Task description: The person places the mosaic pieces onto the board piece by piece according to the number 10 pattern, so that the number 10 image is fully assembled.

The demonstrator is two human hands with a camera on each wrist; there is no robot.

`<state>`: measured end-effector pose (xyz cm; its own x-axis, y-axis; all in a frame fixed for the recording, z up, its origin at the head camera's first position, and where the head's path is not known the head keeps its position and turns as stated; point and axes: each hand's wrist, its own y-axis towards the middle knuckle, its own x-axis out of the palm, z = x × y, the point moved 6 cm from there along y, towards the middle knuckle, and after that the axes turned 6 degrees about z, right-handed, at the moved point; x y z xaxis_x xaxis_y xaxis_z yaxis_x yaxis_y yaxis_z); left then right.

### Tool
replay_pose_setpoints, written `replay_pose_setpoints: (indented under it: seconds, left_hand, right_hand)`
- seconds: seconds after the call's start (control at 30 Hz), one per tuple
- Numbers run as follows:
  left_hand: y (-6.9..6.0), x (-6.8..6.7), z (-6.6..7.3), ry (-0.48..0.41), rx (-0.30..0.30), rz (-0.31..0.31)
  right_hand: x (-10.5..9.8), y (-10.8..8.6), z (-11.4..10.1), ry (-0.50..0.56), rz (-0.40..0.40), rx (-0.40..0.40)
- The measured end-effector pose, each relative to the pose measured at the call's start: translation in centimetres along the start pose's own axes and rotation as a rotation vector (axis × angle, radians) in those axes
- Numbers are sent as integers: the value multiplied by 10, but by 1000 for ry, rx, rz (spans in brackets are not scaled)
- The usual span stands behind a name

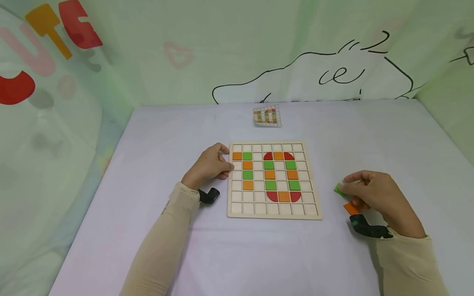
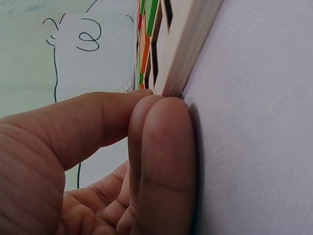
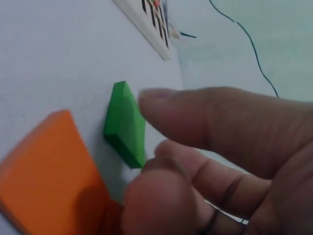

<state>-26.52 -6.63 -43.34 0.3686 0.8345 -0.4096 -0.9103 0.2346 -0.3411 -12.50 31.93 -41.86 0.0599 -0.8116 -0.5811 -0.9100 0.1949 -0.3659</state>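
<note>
A square wooden grid board (image 1: 274, 209) lies on the table, with orange, green and red tiles in some of its cells. At its left edge, my left hand (image 1: 210, 161) holds the rim with thumb and fingertips, seen close up in the left wrist view. To the right of the board, my right hand (image 1: 372, 191) hovers low, thumb and fingers bent and apart. Its fingertips are beside a green square tile (image 3: 125, 125), perhaps touching it. An orange tile (image 3: 54, 176) lies nearer the wrist, partly behind a fingertip.
Behind the board, a small card (image 1: 267, 116) with a printed coloured grid lies curled on the white table (image 1: 177, 135). Printed curtains (image 1: 155, 53) hang along the back and sides. Black devices are strapped to both wrists.
</note>
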Motion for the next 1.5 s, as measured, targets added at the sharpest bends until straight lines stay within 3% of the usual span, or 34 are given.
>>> replay_pose_setpoints:
  seconds: [0.17, 0.4, 0.57, 0.8, 1.13, 1.5]
  left_hand:
    - [-1, 0, 0, 3, 2, 0]
    - [0, 0, 0, 8, 8, 2]
    - [2, 0, -1, 6, 14, 3]
    - [3, 0, -2, -3, 10, -1]
    - [3, 0, -2, 0, 4, 4]
    - [2, 0, -1, 0, 6, 7]
  right_hand:
    - [2, 2, 3, -77, -35, 35]
    - [2, 2, -6, -154, 26, 0]
    - [7, 1, -11, -81, 34, -23]
    - [17, 1, -23, 110, 28, -47]
    - [59, 1, -63, 272, -141, -117]
    - [105, 7, -102, 258, -271, -169]
